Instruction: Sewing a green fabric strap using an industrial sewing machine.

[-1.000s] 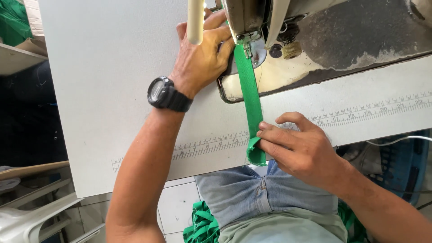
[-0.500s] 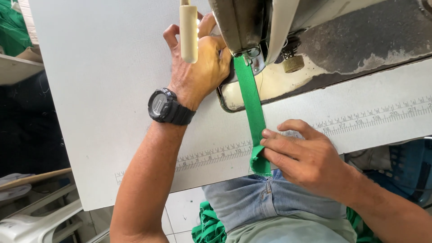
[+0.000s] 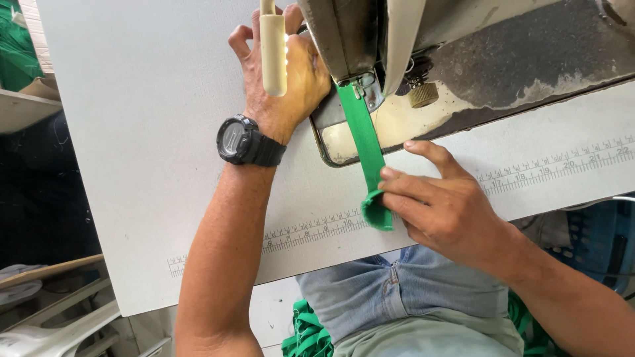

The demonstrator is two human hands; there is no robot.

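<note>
Head view, places told from your sewing machine (image 3: pixel 370 39):
Left hand (image 3: pixel 288 73): fingers spread flat on the white table (image 3: pixel 132 132), just left of it.
Green strap (image 3: pixel 364 142): runs from under it toward you.
Right hand (image 3: pixel 440 205): fingers pinch the strap's near end.

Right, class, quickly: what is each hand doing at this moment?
Left hand: open, resting flat on the table beside the sewing machine.
Right hand: closed, pinching the near end of the green strip.
</note>
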